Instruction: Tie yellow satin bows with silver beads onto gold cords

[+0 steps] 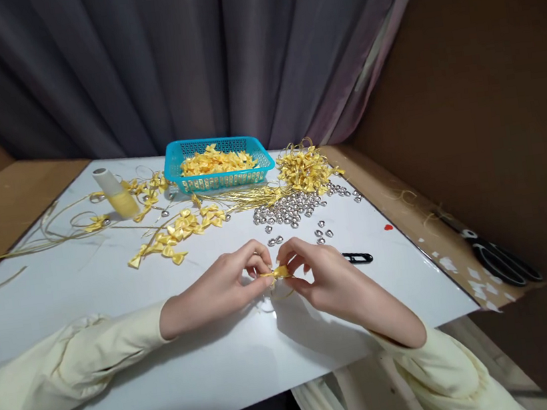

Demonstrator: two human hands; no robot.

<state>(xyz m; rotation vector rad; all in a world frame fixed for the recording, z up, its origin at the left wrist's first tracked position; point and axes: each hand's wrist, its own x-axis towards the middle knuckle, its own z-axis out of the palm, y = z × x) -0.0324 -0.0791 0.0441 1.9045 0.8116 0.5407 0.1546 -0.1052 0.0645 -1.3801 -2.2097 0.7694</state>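
Note:
Close above the white tabletop (213, 361), both hands meet at a small yellow ribbon bow (280, 272). Thumb and fingertips of my left hand (237, 275) pinch its left end. From the other side, my right hand (320, 271) pinches the bow's right end. A thin cord loop hangs below the bow between the hands. Just beyond the fingers lie many small silver beads (289, 209). Loose yellow bows (185, 224) are scattered to the left of the beads. Partly behind my right hand lies a black-handled tool (360, 258); its other end is hidden.
A turquoise basket (223, 183) full of yellow bows stands at the back. Right of it is a heap of bows with cords (306, 168). A bottle of yellow liquid (118, 195) stands at the left, near gold cords (56, 237). Black-handled scissors (500, 262) lie at the right.

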